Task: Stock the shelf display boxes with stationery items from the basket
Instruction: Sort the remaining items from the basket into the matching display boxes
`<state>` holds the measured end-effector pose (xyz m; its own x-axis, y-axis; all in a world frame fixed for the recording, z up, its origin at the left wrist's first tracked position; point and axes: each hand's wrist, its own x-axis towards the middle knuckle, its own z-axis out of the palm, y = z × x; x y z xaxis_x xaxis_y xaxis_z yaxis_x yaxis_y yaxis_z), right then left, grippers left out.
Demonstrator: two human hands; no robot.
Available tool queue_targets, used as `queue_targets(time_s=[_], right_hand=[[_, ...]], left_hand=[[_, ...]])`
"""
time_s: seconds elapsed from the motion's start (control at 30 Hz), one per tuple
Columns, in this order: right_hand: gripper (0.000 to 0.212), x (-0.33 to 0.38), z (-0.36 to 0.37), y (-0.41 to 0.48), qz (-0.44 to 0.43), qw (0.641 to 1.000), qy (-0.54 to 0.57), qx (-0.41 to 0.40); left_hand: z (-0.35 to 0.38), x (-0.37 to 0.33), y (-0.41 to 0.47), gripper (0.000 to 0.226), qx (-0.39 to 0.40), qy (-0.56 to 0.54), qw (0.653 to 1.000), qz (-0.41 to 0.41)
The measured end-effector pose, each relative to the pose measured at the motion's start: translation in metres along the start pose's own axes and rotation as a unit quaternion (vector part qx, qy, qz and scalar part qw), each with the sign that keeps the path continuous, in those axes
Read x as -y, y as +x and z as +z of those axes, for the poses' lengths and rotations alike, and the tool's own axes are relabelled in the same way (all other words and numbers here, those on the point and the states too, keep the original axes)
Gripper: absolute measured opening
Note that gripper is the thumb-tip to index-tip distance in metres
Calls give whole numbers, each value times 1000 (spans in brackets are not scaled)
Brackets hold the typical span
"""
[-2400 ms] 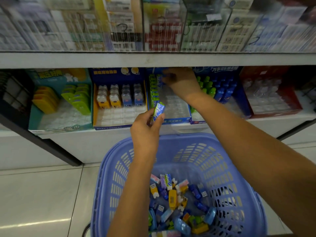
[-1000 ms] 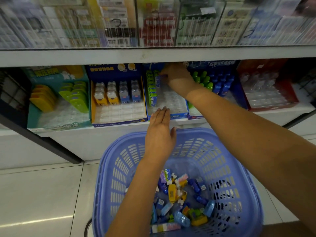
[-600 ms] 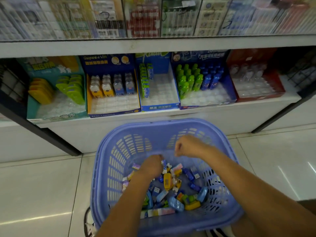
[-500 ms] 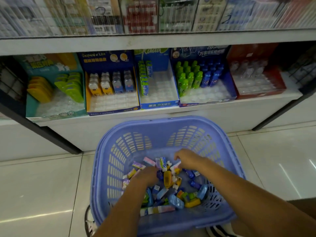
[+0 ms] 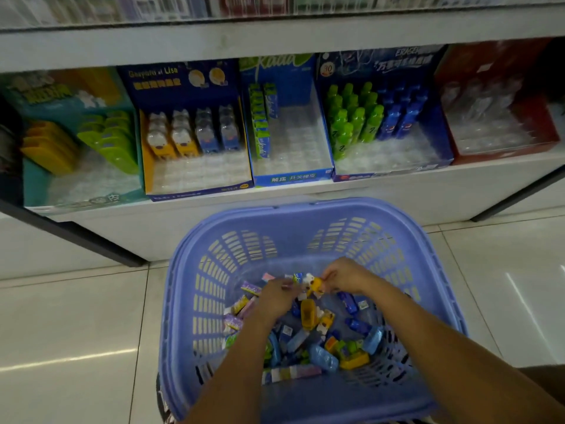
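The white shelf [image 5: 382,194] runs across the top of my view, above a pale tiled floor [image 5: 76,316], and the display boxes [image 5: 394,174] stand on it in a row. A moment ago my right hand [image 5: 345,275] was up at the middle blue box [image 5: 293,178] and my left hand [image 5: 276,298] was near it. Now both are down inside the basket [image 5: 232,249].

The right hand pinches a small yellow and white piece [image 5: 315,284] just above the heap of stationery [image 5: 318,341], which lies on the basket floor. The left hand is close beside it with bent fingers, but it is blurred and I cannot tell if it holds something.

I think one placing is finished and a new pick has begun. This piece looks like the ones in the yellow-sided box [image 5: 146,166], so it probably goes there.
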<state>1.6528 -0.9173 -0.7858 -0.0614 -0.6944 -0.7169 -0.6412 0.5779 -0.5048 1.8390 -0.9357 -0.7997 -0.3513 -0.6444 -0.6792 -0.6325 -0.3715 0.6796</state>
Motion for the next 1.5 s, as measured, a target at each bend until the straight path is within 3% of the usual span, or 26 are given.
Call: queue_targets(time_s=[0.07,0.17,0.3,0.4,0.53,0.63,0.7,0.8,0.87,0.93,1.0,1.17,1.3,1.4,1.5], right_hand=[[17,6,5,0,-24,987,148,54],[10,12,16,10,-39,981,187,37],[26,3,32,30,-52,995,-70,-55],[31,-1,43,34,-55,974,-217,-28],[35,-5,50,33,-67,969,-226,-78],[10,-5,48,29,-27,974,-217,-53],[21,-6,45,25,8,986,-164,-33],[13,-10,37,16,41,996,-63,-48],[22,-9,28,8,61,997,36,-20],[11,2,17,-7,51,972,230,9],[10,18,4,-23,12,925,379,35],[18,81,-24,-68,-149,884,437,78],[18,158,-43,-86,-284,862,420,-20],[16,216,-54,-83,-338,868,315,-180],[18,267,-54,-67,-399,856,177,-276]], left_hand=[[2,-4,2,34,15,-93,996,-5],[1,-6,7,23,-18,-212,977,-24],[-8,-2,14,4,-92,-296,943,-117],[-16,-7,10,20,-99,-390,906,-131],[-24,-16,5,17,-112,-439,882,-132],[-29,-23,0,31,-112,-447,878,-128],[-31,-27,-5,30,-104,-437,883,-134],[-36,-32,-13,29,-85,-403,901,-136],[-42,-36,-23,26,-88,-394,906,-124],[-53,-45,-34,22,-104,-387,911,-102],[-69,-59,-48,21,-128,-375,916,-64],[-113,-82,-94,18,-205,-328,919,70],[-144,-87,-125,24,-286,-346,883,139],[-161,-87,-135,25,-324,-382,848,172],[-171,-82,-138,28,-344,-403,824,203]])
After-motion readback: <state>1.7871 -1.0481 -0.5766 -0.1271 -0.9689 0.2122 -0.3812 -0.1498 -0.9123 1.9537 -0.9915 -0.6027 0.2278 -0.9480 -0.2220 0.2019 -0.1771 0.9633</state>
